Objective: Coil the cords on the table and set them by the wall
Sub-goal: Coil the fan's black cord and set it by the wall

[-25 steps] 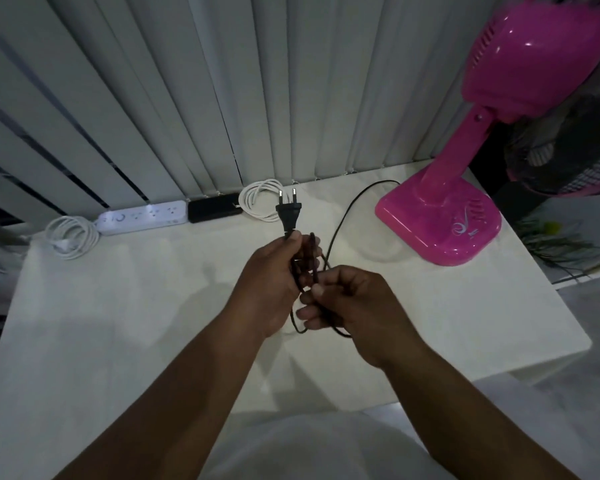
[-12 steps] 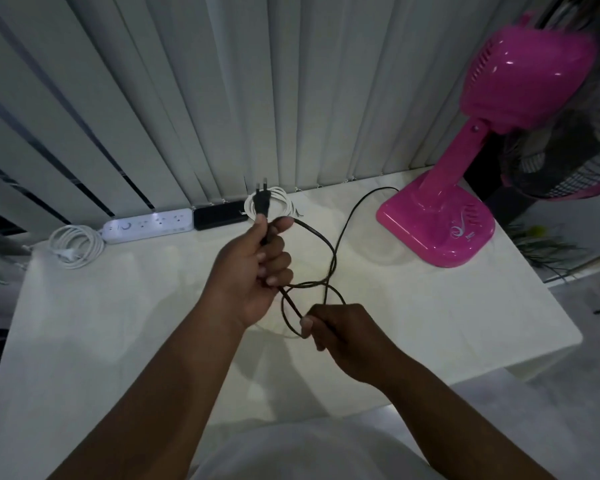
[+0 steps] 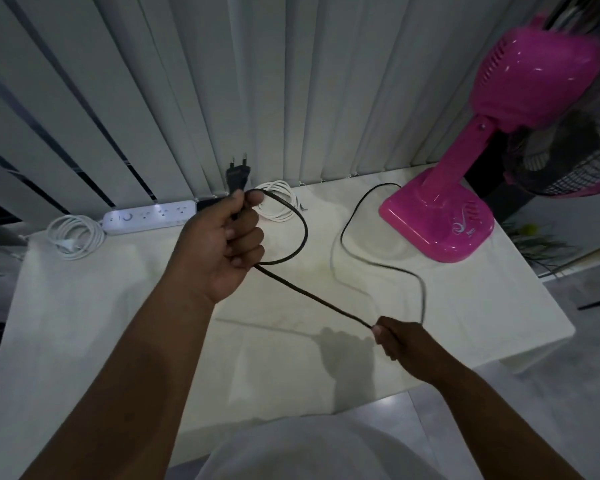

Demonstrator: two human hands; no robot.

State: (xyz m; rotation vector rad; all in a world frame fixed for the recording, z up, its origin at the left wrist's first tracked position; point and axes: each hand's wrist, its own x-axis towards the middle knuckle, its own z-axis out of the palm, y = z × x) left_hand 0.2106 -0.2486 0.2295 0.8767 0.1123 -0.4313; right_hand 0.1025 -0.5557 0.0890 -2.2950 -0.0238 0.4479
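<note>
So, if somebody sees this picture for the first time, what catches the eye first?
Probably the bright pink fan standing at the table's right back corner. Next, the black cord stretched between the two hands: the left hand grips a loop with the plug pointing up, and the right hand pinches it nearer the front.

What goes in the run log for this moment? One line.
left hand: grips black cord near plug | right hand: pinches cord | loop: one
</note>
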